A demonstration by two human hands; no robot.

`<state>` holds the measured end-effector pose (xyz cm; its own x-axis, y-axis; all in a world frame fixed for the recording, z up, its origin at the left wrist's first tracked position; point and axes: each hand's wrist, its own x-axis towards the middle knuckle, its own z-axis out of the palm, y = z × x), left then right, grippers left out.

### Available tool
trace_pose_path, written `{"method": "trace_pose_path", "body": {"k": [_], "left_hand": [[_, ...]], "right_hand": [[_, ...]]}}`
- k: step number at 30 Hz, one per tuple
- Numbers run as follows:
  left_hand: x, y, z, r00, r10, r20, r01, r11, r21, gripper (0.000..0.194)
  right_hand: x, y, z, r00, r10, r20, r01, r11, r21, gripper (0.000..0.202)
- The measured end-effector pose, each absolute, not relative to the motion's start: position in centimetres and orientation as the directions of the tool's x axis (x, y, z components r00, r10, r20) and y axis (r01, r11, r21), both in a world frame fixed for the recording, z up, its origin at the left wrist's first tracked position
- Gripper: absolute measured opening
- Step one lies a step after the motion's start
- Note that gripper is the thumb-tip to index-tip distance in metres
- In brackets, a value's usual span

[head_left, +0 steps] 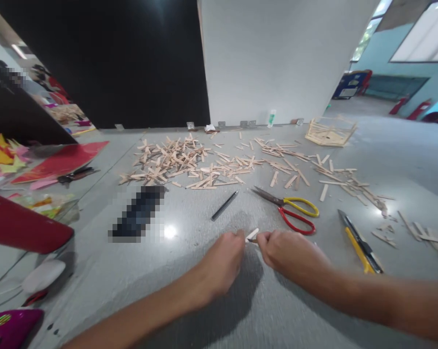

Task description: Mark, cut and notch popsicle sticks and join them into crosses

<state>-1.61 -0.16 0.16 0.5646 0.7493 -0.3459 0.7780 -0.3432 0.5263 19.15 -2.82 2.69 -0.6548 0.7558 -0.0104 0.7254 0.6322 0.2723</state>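
Note:
My left hand (224, 259) is closed, its fingertips pinching a short pale wooden craft stick (253, 233). Close beside it, my right hand (284, 249) is closed on a thin dark-tipped piece (252, 240) that points at the stick; most of it is hidden in the fingers, and its kind is unclear. Just beyond the hands lie scissors (282, 201) with one yellow and one red handle, blades pointing left. A dark pen (224, 206) rests left of them. To the right is a yellow and black box cutter (360, 245) with its blade out.
Many loose craft sticks (175, 157) spread across the grey floor. A stick-built frame (331, 132) and a glue bottle (271, 118) stand near the back panel (273, 58). Leftward are a blurred dark phone-like object (138, 213), a red cylinder (25, 223) and a purple object (15, 329).

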Motion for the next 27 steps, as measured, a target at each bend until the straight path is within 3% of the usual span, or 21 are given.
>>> {"method": "trace_pose_path", "body": {"k": [6,12,18,27], "left_hand": [[-1.0,-0.4,1.2,0.508,0.784,-0.356,0.832,-0.34,0.439,0.025],[-0.9,-0.7,1.9,0.496,0.798,-0.342,0.844,-0.349,0.407,0.019],[-0.9,-0.5,1.3,0.494,0.809,-0.318,0.835,-0.338,0.435,0.02],[-1.1,-0.4,0.9,0.484,0.841,-0.241,0.758,-0.265,0.596,0.024]], "right_hand": [[21.4,0.8,2.8,-0.768,0.622,-0.152,0.563,0.769,0.303,0.018],[19.4,-1.7,2.7,-0.681,0.724,-0.107,0.642,0.661,0.387,0.021],[21.2,1.2,2.4,-0.767,0.613,-0.189,0.53,0.771,0.353,0.018],[17.8,-3.1,2.9,-0.612,0.788,-0.065,0.674,0.563,0.479,0.028]]}}
